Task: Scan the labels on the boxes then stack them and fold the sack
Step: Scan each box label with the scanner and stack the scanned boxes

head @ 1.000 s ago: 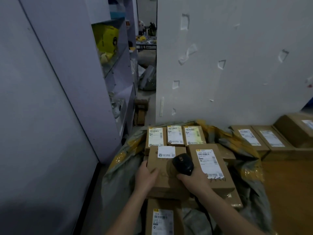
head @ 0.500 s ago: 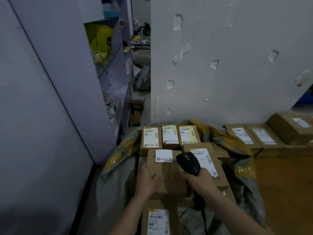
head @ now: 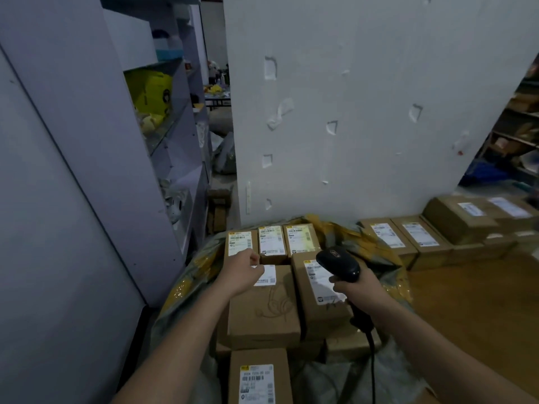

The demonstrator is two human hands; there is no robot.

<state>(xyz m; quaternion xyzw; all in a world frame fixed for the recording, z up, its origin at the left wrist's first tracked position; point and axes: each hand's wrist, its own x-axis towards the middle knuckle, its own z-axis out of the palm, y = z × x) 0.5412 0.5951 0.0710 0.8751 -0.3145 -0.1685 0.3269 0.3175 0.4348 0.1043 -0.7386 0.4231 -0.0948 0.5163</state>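
Reached forward since a second ago: left hand (head: 243,268) off the centre box's (head: 262,313) near-left side, up at its far end; scanner (head: 338,263) raised and swung right of that box. Grey-yellow sack (head: 182,290) spread under and around it. Three labelled boxes (head: 271,242) in a row just beyond it, another box (head: 309,313) touching its right side. Right hand (head: 354,290) wrapped round the scanner's handle. Left fingers curled at its small white label (head: 267,275); whether pinching, cannot tell.
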